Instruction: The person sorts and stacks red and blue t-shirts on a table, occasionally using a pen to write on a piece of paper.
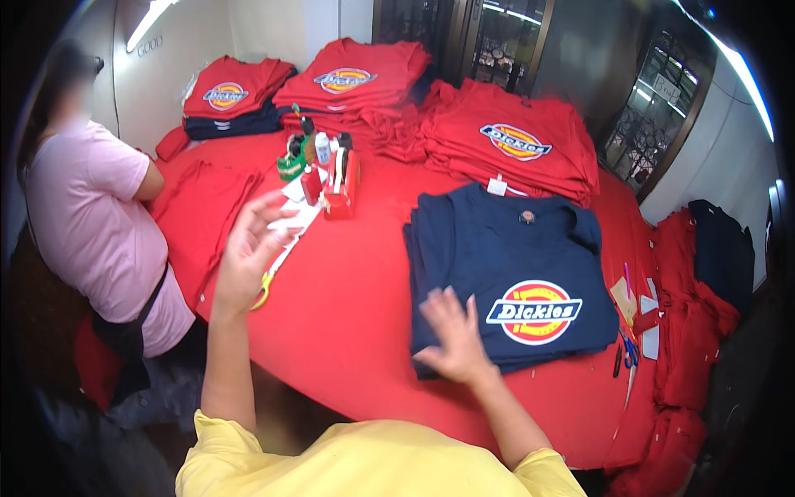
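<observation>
A stack of folded navy T-shirts (513, 248) with a printed round emblem lies in front of me, right of the middle. Over its left front part is my right hand (454, 338), fingers spread, holding nothing; whether it touches the cloth I cannot tell. My left hand (248, 248) is raised above the left side of the red-covered table (348, 306), its fingers apart and slightly curled, with nothing in it. Beside that wrist, yellow-handled scissors (263, 291) lie on the table near white paper strips (300, 222).
Piles of folded red T-shirts (522, 124) line the far side. A red tape dispenser (341, 186) and small bottles (322, 149) stand left of centre. Blue-handled scissors (631, 352) lie at the right. Red garments (687, 356) are heaped beyond. A person in pink (99, 224) stands at the left.
</observation>
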A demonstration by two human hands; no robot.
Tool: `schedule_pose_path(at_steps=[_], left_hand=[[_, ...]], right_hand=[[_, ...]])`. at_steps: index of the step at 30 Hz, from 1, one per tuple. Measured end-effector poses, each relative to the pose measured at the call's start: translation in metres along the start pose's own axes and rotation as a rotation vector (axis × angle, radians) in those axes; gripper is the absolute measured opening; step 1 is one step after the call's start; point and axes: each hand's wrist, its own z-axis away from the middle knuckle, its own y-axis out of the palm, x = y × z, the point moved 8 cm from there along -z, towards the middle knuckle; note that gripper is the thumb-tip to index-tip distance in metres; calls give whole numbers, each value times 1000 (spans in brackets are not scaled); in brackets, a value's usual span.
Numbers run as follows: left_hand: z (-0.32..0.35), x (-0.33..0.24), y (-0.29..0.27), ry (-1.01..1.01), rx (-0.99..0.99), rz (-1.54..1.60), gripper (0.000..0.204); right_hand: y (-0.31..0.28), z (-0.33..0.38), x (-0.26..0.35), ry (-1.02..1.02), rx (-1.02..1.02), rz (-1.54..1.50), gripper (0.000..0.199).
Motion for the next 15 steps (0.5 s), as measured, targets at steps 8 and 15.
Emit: schedule_pose_path(at_steps=[8,15], left_hand=[[-128,-155,-46,668,-355,-153,30],[-183,-216,-44,920,-482,-50,27]], right_hand=[[24,-17,21,171,-23,153,65],[19,-13,18,168,-80,113,65]])
